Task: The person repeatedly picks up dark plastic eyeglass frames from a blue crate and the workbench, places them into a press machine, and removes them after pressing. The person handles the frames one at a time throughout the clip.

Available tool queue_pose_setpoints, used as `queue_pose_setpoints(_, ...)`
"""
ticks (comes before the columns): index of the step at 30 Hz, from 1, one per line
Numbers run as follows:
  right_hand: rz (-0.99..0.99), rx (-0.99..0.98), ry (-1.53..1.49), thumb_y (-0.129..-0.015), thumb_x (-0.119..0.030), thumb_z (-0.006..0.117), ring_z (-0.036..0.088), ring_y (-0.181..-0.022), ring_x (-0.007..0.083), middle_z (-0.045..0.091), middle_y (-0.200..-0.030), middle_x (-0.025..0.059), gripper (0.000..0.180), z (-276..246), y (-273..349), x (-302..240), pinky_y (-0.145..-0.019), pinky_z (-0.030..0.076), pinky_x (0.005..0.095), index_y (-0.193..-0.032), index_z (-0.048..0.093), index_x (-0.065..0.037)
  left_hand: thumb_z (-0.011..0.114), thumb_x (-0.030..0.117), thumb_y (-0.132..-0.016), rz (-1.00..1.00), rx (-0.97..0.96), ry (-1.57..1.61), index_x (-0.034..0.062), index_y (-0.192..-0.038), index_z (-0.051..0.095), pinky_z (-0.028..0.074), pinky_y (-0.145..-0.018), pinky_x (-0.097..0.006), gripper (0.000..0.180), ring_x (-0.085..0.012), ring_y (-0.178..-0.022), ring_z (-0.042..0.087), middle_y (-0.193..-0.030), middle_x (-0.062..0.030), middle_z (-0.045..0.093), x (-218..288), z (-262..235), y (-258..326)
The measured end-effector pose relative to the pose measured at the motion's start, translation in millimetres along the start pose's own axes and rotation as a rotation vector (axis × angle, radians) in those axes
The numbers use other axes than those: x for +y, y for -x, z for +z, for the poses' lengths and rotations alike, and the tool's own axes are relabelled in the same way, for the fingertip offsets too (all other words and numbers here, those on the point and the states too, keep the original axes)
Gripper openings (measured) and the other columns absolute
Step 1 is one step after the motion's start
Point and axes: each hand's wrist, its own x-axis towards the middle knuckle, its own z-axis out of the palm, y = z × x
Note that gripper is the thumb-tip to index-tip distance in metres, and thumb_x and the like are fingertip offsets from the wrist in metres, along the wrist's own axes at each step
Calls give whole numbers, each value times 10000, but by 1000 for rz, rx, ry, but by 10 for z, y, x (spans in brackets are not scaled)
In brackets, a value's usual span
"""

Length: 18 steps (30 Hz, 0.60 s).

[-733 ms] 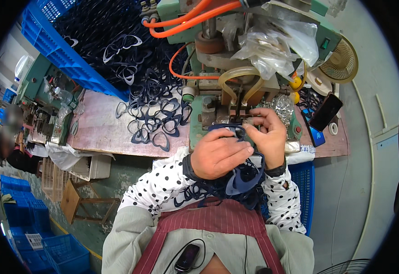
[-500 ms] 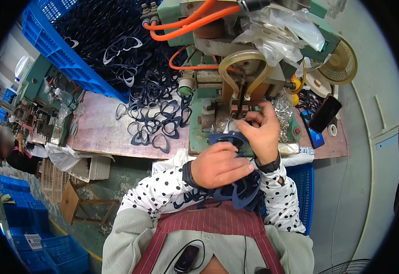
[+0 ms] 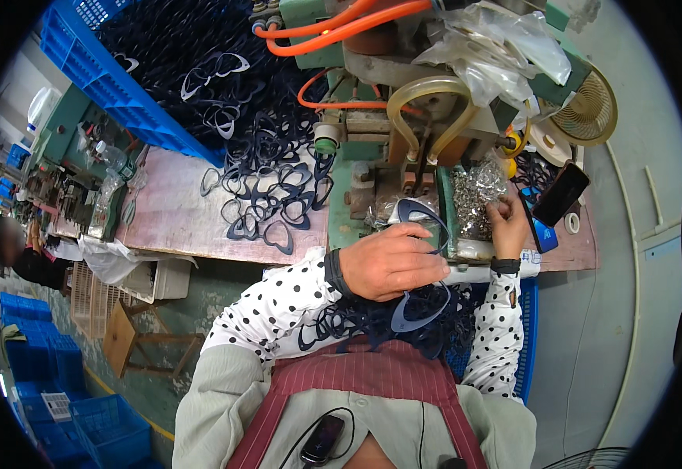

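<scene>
My left hand is closed around the middle of a dark blue plastic spectacle frame. One rim of it stands up in front of the machine's work point; the other hangs below my fingers. On the right, my right hand reaches to the edge of a heap of tiny shiny metal parts, its fingertips pinched together. Whatever they hold is too small to make out. Ahead of my left hand stands a green bench machine with two copper-coloured tips. Many more dark frames lie over my lap.
Loose frames spread across the table left of the machine, below a heaped blue crate. Orange hoses and a clear plastic bag hang on the machine. A phone and tape roll lie at right.
My right hand has left the machine's work point and moved right to the metal parts. My left hand has shifted slightly right, and the held spectacle frame now stands more upright.
</scene>
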Motion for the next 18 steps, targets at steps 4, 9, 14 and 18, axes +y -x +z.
queue_pose_setpoints(4, -428, 80, 411, -759, -165, 750, 594, -899, 318, 663, -948, 119, 274, -95, 213, -220, -821, 464, 407, -995, 672, -51, 622, 39, -732, -17, 8, 5, -1, -1181, 613, 461, -942, -455, 450, -258, -927, 588, -1109, -105, 630, 4, 13, -1)
queue_pose_setpoints(9, -330, -39, 348, -757, -181, 744, 566, -887, 333, 645, -894, 110, 121, 66, 217, -131, -814, 437, 432, -807, 700, -80, 579, 44, -808, -22, 28, -13, -8, -1165, 626, 463, -942, -464, 363, -267, -906, 608, -1119, -113, 651, 11, 23, 44)
queue_pose_setpoints(14, -201, 85, 191, -779, -154, 731, 599, -841, 298, 672, -845, 95, 90, 60, 233, -37, -771, 473, 390, -831, 707, -84, 638, 114, -790, -108, 86, -259, 99, -1190, 613, 375, -1006, -505, 401, -221, -1021, 586, -1186, -65, 611, 193, 2, 3)
queue_pose_setpoints(18, -112, 112, 67, -801, -113, 735, 613, -780, 251, 671, -825, 106, 110, 95, 242, 23, -721, 492, 345, -896, 703, -68, 661, 118, -811, -281, 229, -350, 105, -1167, 628, 437, -792, -383, 358, -199, -908, 600, -1100, -66, 641, 266, -58, 481)
